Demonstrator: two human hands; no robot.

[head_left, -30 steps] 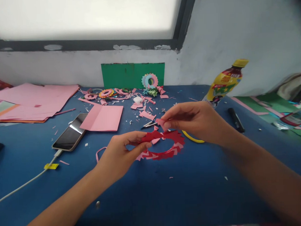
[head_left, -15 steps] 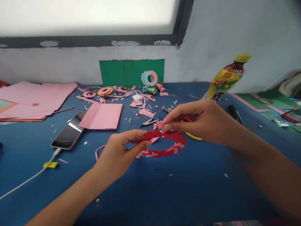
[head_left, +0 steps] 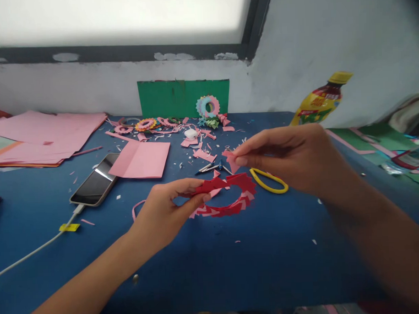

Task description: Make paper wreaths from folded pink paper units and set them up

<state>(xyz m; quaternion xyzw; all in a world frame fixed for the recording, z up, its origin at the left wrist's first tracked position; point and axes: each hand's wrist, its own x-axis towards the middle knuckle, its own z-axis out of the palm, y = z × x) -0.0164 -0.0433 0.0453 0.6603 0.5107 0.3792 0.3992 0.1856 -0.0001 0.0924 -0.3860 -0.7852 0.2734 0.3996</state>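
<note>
My left hand [head_left: 166,213] pinches the left side of a red and pink folded-paper ring [head_left: 228,210], holding it tilted above the blue table. The ring has a zigzag edge, and part of it is hidden behind my fingers and thumb. Up and to the right of the ring, my right hand [head_left: 285,159] grips a small folded pink paper piece [head_left: 232,161] between thumb and fingertips, apart from the ring. Yellow-handled scissors [head_left: 270,182] lie on the table beneath my right hand, their blades partly covered. A compass [head_left: 210,166] rests behind the ring.
On the left are a phone [head_left: 95,181] on a white cable, a folded pink sheet [head_left: 146,159] and stacked pink paper [head_left: 50,130]. Finished paper rings [head_left: 207,105] and scraps lie toward the green board [head_left: 173,96]. A drink bottle [head_left: 319,100] stands at right.
My right hand has lifted up and away from the ring with the pink paper piece, uncovering more of the yellow scissor handles. My left hand keeps the ring in nearly the same place.
</note>
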